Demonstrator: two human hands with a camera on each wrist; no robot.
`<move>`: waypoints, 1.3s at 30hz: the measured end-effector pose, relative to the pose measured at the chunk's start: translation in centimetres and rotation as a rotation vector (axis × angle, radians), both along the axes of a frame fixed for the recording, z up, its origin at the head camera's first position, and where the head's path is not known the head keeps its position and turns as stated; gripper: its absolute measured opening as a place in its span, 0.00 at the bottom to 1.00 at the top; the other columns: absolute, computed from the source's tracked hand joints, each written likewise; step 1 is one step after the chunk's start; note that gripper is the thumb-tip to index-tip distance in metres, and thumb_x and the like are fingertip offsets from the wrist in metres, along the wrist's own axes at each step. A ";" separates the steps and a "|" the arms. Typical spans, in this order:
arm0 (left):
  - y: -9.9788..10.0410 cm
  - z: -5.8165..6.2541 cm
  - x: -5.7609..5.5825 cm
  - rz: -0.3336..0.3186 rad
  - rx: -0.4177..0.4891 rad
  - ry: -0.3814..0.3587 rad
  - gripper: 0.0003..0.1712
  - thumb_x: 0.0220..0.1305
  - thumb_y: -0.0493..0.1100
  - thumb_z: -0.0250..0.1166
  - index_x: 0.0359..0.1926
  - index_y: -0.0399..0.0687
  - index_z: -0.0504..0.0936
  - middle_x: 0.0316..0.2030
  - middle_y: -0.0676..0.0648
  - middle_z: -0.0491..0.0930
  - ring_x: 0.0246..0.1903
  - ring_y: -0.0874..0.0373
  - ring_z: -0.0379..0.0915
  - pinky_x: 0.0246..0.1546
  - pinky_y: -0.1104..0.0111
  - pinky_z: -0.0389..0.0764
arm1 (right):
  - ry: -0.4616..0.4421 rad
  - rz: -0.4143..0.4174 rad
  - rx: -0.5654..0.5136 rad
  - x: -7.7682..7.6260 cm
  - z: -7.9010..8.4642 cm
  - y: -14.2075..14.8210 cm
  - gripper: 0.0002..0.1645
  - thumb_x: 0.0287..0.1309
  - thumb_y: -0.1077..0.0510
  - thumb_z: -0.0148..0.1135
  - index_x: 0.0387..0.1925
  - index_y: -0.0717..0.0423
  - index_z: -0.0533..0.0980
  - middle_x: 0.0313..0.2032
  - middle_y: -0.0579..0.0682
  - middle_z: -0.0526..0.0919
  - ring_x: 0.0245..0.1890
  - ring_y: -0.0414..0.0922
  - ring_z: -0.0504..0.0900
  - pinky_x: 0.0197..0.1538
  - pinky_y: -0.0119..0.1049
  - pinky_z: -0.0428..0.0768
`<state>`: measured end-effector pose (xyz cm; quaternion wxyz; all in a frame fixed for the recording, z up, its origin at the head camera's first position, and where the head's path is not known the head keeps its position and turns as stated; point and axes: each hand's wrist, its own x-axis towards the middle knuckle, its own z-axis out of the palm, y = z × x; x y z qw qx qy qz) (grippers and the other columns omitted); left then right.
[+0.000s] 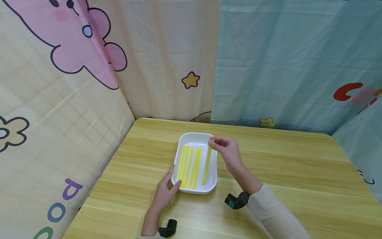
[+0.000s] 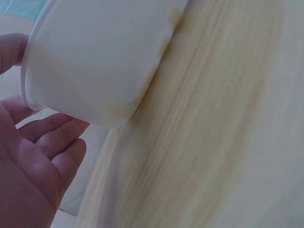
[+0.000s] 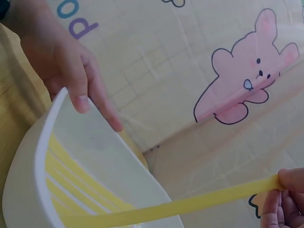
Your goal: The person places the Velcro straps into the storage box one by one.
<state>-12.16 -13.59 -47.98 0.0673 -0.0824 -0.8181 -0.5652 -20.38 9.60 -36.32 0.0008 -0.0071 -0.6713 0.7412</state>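
Note:
A white plastic tray [image 1: 212, 171] holds several flat yellow strips [image 1: 190, 169], lying lengthwise side by side with small shaped heads at their far ends. My left hand [image 1: 163, 192] holds the tray's near left corner, thumb over the rim and fingers along the outer wall. Between thumb and fingertips, my right hand [image 1: 229, 154] pinches the far end of one yellow strip [image 1: 207, 164] at the tray's right side. In the right wrist view this strip [image 3: 204, 204] slopes from the raised fingertips down into the tray, its lower end over the other strips.
The tray stands on a light wood-grain table [image 1: 292, 172]. Printed curtains [image 1: 167, 66] hang behind the table and along its left side. Black camera mounts [image 1: 237, 200] sit at both wrists.

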 end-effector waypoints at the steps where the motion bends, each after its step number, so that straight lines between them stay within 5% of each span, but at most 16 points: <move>1: 0.0 0.0 0.0 0.000 0.001 0.002 0.38 0.62 0.42 0.61 0.69 0.41 0.54 0.66 0.41 0.55 0.64 0.45 0.49 0.61 0.53 0.55 | -0.008 0.005 0.000 0.1 -0.2 -0.1 0.16 0.51 0.66 0.66 0.42 0.71 0.78 0.34 0.50 0.83 0.33 0.41 0.79 0.41 0.31 0.79; 12: 0.0 0.0 -0.1 0.000 0.016 -0.014 0.38 0.62 0.41 0.61 0.69 0.42 0.54 0.66 0.42 0.55 0.65 0.47 0.49 0.61 0.56 0.54 | -0.089 0.013 0.071 -0.3 -1.7 -0.3 0.15 0.51 0.65 0.66 0.41 0.68 0.79 0.32 0.50 0.82 0.33 0.43 0.76 0.39 0.29 0.79; 39: -0.1 0.0 0.1 0.004 -0.001 0.002 0.38 0.62 0.43 0.61 0.69 0.43 0.55 0.66 0.44 0.56 0.65 0.48 0.50 0.61 0.54 0.54 | -0.047 0.066 0.353 -4.4 -4.8 -0.5 0.11 0.50 0.67 0.66 0.38 0.67 0.80 0.32 0.55 0.82 0.31 0.45 0.77 0.38 0.31 0.79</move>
